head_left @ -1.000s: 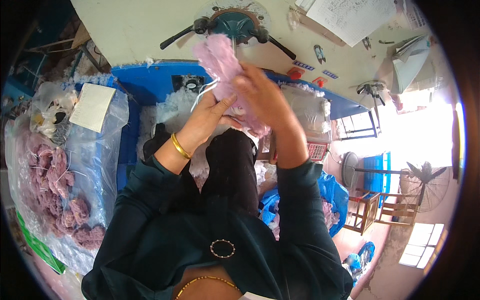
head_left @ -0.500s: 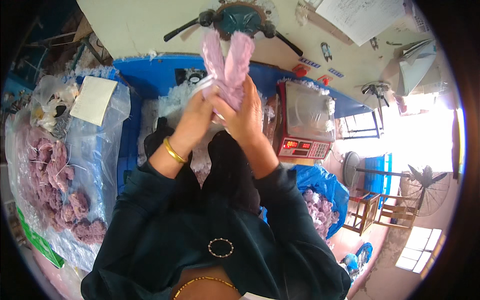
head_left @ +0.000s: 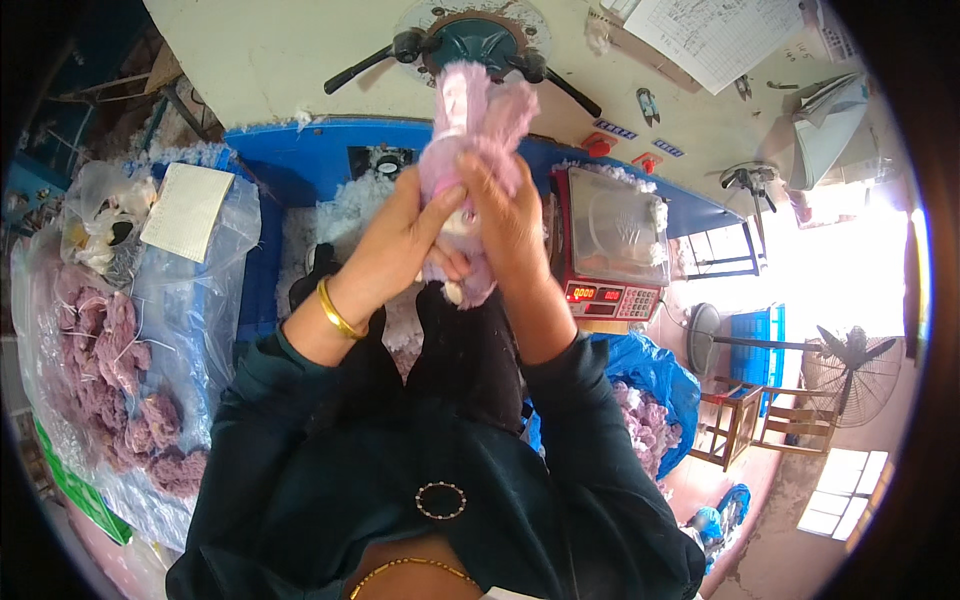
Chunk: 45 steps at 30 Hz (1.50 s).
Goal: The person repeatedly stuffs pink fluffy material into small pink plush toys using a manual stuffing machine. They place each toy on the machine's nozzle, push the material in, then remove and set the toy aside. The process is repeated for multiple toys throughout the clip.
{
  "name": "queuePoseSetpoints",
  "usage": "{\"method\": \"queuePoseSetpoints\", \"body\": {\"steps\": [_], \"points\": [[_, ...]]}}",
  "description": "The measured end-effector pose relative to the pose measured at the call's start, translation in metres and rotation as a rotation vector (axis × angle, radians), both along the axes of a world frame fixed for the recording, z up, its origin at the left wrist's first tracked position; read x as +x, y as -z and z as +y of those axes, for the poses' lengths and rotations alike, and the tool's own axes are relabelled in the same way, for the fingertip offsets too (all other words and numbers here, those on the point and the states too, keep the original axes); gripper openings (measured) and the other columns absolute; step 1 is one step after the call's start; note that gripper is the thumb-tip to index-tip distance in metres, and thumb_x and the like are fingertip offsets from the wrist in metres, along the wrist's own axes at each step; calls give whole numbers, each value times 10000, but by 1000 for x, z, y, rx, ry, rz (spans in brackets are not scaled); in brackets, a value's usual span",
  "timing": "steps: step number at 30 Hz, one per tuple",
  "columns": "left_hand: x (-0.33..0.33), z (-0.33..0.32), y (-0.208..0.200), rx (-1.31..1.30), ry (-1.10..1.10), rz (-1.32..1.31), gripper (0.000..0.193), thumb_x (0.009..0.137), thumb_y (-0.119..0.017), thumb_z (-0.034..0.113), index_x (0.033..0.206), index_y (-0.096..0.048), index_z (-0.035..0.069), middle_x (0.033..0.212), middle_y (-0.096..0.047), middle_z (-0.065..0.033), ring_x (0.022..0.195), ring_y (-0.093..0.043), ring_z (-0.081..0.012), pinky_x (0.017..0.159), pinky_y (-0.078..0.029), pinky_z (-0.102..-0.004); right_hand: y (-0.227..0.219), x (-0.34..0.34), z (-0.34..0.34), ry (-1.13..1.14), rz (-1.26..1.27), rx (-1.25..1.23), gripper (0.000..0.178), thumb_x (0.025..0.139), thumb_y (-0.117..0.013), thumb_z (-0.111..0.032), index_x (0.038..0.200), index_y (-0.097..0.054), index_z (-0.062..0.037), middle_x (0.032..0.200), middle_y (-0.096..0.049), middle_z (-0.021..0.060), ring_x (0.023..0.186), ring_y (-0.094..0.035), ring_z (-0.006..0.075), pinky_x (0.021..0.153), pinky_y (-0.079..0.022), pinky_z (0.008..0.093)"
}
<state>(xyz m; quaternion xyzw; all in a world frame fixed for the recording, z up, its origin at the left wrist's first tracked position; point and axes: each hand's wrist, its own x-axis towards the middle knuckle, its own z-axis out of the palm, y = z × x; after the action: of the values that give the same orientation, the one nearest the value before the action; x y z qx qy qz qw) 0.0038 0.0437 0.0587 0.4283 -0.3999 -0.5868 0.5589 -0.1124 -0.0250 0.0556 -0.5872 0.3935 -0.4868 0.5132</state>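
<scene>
Left hand (head_left: 398, 240) and right hand (head_left: 510, 222), pink plush toy (head_left: 466, 222) clasped between

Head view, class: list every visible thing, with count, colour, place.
Toy: one, pink, centre
Table: one, cream, top
Machine: one, green, on table
Papers: several, white, upper right
Buttons: two, red, table edge
Scale: one, red, right
Stuffing: uncounted, white, centre
Plush pieces: many, purple, left and right
Sheet: one, cream, left
Sack: one, blue, right
Fan: one, grey, right
Crate: one, blue, right
Bangle: one, gold, centre-left
Left hand: one, bare, on toy
Right hand: one, bare, on toy
Sleeves: two, dark, below
</scene>
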Motion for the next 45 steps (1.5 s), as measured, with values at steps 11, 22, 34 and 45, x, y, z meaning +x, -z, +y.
{"method": "queuePoseSetpoints", "body": {"steps": [11, 22, 34, 45], "points": [[19, -44, -6, -15, -57, -220, 485, 939, -544, 345, 1115, -420, -90, 760, -605, -137, 489, -628, -183, 410, -463, -250, -17, 12, -40, -72, 102, 120, 445, 839, -641, -421, 1072, -661, -43, 853, -651, 48, 747, -572, 111, 665, -459, 241], [-30, 40, 21, 61, 136, 88, 379, 992, -452, 228, 1318, -390, 46, 1001, -584, -124, 720, -649, -196, 596, -529, -271, 17, -78, 19, -298, 117, 159, 685, 689, -836, -251, 1224, -516, 30, 1094, -621, 97, 1011, -572, 170, 873, -457, 296], [-15, 53, 73, 291, 276, 62, 263, 982, -479, 226, 1135, -541, 22, 1067, -633, -130, 928, -635, -196, 799, -521, -310, 79, -293, -137, 248, 878, 384, 708, 678, -763, -521, 1161, -614, -26, 1016, -669, 143, 942, -622, 185, 810, -491, 317], [1, 62, 103, 437, 80, 86, 235, 981, -482, 225, 1049, -583, 24, 969, -657, -99, 839, -629, -155, 760, -493, -258, 60, -327, -127, 528, 834, 418, 917, 666, -766, -558, 1299, -468, 35, 1127, -585, 179, 969, -595, 286, 722, -537, 376]]}}
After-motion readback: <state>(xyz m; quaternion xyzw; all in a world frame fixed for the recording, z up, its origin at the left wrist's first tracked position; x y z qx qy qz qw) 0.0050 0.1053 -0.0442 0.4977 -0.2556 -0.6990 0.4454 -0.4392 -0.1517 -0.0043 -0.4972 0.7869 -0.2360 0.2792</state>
